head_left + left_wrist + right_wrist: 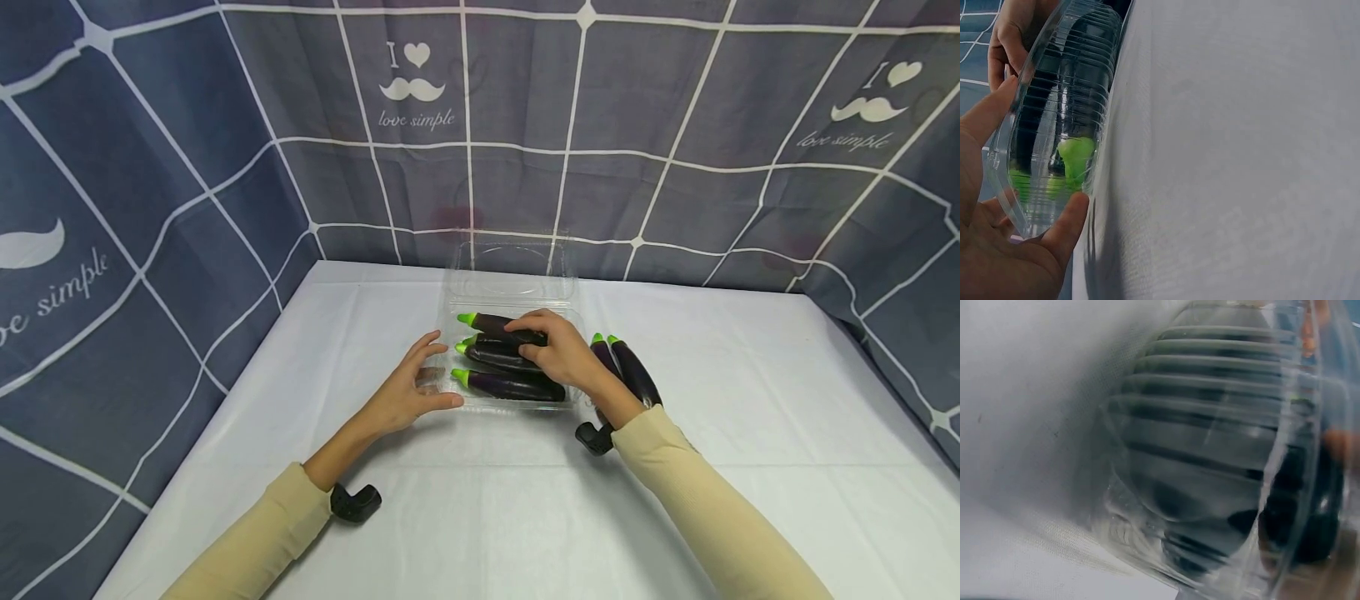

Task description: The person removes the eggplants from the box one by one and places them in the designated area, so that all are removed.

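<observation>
A clear plastic clamshell box (512, 407) holds three dark purple eggplants with green stems: a back one (489, 323), a middle one (495, 357) and a front one (517, 387). My right hand (558, 350) reaches in from the right and pinches the back eggplant near its rounded end. At the box's left end, my left hand (405, 396) rests with spread fingers. Its thumb (1067, 230) touches the ribbed wall in the left wrist view. The box wall (1197, 425) fills much of the right wrist view, blurring what lies behind.
Two more eggplants lie beside the box on the right, an outer one (636, 373) and an inner one (603, 353) partly behind my forearm. The box's open lid (513, 283) leans back toward the grey checked curtain (517, 192). White cloth (480, 508) covers the table.
</observation>
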{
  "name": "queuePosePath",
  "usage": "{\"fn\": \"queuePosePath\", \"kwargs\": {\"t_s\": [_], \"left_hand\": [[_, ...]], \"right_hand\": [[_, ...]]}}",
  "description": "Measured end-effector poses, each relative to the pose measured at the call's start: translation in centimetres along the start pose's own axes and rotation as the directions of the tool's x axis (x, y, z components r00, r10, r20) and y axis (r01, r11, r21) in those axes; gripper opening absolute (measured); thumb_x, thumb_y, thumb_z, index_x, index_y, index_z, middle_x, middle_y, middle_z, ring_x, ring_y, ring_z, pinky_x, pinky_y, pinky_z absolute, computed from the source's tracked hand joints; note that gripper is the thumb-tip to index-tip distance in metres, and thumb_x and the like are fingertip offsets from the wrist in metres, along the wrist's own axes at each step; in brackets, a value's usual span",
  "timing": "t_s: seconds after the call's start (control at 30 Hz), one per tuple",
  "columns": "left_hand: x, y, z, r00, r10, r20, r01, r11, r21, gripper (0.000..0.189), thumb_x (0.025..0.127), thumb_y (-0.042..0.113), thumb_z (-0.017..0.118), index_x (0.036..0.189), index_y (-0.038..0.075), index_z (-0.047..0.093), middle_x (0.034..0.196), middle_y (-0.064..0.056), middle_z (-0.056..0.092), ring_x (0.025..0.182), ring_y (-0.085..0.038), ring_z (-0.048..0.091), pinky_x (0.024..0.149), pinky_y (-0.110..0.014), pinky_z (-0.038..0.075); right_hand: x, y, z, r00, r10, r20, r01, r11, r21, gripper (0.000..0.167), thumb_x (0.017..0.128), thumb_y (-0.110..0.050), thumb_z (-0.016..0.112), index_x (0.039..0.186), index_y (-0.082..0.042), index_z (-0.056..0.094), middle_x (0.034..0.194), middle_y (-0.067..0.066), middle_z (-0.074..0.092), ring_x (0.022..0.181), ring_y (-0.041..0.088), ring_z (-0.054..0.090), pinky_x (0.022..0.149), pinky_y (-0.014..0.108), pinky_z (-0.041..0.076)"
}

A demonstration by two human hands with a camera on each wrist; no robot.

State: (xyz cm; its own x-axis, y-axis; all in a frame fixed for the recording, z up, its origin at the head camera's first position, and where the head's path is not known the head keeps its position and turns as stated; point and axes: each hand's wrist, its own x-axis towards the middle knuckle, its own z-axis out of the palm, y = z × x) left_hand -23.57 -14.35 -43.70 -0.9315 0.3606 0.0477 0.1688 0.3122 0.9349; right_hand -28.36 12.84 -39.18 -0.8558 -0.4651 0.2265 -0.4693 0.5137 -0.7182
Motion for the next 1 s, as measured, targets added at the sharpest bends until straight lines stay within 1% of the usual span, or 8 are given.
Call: {"fn": "queuePosePath", "kwargs": {"t_s": [0.2,0.4,0.5,0.7,0.83,0.9,1.0], "left_hand": [[0.0,0.0,-0.1,1.000,0.009,-0.002,-0.009,1.000,0.008,0.087,0.080,0.023,0.085,0.148,-0.001,0.035,0.163,-0.005,0.009,0.135,-0.043,0.037,0.102,-0.051,0.044],[-0.1,0.0,-0.1,1.000,-0.015,-0.001,0.015,1.000,-0.003,0.088,0.080,0.023,0.085,0.149,0.001,0.035,0.164,0.000,0.009,0.136,-0.039,0.037,0.103,-0.048,0.044],[0.0,0.0,-0.1,1.000,-0.022,-0.001,0.022,1.000,0.002,0.088,0.080,0.023,0.085,0.149,0.002,0.036,0.164,0.001,0.009,0.136,-0.038,0.038,0.103,-0.048,0.044],[0.0,-0.2,0.0,1.000,-0.012,0.002,0.012,1.000,0.011,0.089,0.080,0.025,0.086,0.149,0.001,0.035,0.164,0.000,0.009,0.136,-0.038,0.038,0.103,-0.048,0.044],[0.0,-0.2,0.0,1.000,-0.011,0.004,0.011,1.000,0.002,0.088,0.080,0.024,0.085,0.149,0.001,0.035,0.164,0.000,0.009,0.136,-0.039,0.038,0.103,-0.049,0.043],[0.0,-0.2,-0.1,1.000,-0.009,0.003,0.009,1.000,0.000,0.088,0.080,0.023,0.085,0.149,0.001,0.035,0.164,0.000,0.009,0.136,-0.039,0.038,0.104,-0.049,0.043],[-0.1,-0.2,-0.1,1.000,-0.010,0.004,0.010,1.000,-0.005,0.088,0.080,0.024,0.085,0.149,0.002,0.034,0.164,0.000,0.008,0.136,-0.040,0.037,0.104,-0.050,0.042]], "right_hand": [[-0.6,-0.2,-0.3,1.000,0.018,0.007,-0.018,0.999,0.027,0.036,0.089,-0.004,0.070,0.125,-0.009,0.068,0.119,0.011,0.058,0.114,0.032,0.054,0.097,0.054,0.044],[-1.3,-0.2,-0.4,0.999,0.034,-0.001,-0.034,0.999,0.037,0.035,0.090,-0.008,0.070,0.125,-0.009,0.068,0.117,0.011,0.056,0.110,0.030,0.054,0.094,0.052,0.045],[-1.5,-0.1,-0.4,1.000,0.027,-0.003,-0.027,0.999,0.046,0.035,0.090,-0.007,0.070,0.125,-0.008,0.068,0.117,0.011,0.056,0.109,0.029,0.054,0.093,0.051,0.045],[-2.1,0.0,-0.5,1.000,0.018,-0.014,-0.017,0.998,0.069,0.036,0.089,-0.008,0.072,0.125,-0.008,0.067,0.118,0.010,0.054,0.110,0.029,0.052,0.095,0.053,0.044],[-2.8,-0.2,-0.8,0.999,0.041,-0.027,-0.039,0.996,0.084,0.037,0.089,-0.013,0.073,0.125,-0.012,0.067,0.119,0.008,0.053,0.111,0.026,0.051,0.095,0.052,0.043],[-3.3,-0.3,-1.0,0.998,0.060,-0.032,-0.057,0.994,0.089,0.035,0.090,-0.016,0.072,0.125,-0.015,0.068,0.118,0.006,0.053,0.108,0.024,0.050,0.091,0.048,0.042],[-3.9,-0.3,-1.3,0.996,0.086,-0.039,-0.081,0.991,0.104,0.033,0.092,-0.016,0.066,0.125,-0.018,0.068,0.116,0.003,0.053,0.102,0.023,0.047,0.084,0.044,0.040]]}}
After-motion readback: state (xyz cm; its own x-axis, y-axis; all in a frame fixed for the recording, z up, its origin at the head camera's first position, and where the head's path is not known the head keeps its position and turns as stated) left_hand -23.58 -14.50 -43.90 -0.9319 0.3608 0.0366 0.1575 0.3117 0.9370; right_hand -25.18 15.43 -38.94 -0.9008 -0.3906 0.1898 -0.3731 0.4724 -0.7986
